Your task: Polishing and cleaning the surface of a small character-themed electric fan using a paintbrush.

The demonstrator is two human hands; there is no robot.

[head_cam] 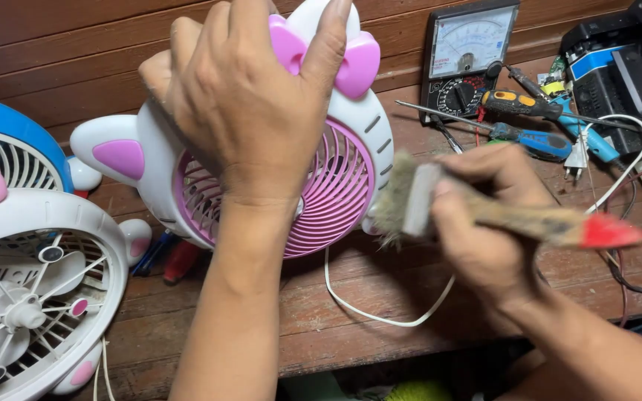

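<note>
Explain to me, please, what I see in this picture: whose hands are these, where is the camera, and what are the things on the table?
There is no machine here. A person works with two bare hands, and the single picture comes from a camera worn on that person's head, looking down.

The left hand grips a small white fan with a pink grille and a pink bow, holding it tilted on the wooden table. The right hand holds an old paintbrush with a red handle tip; its bristles are at the fan's edge.

At the left lie another white fan and a blue one. At the back are a meter with a needle dial, screwdrivers and a white cable.
</note>
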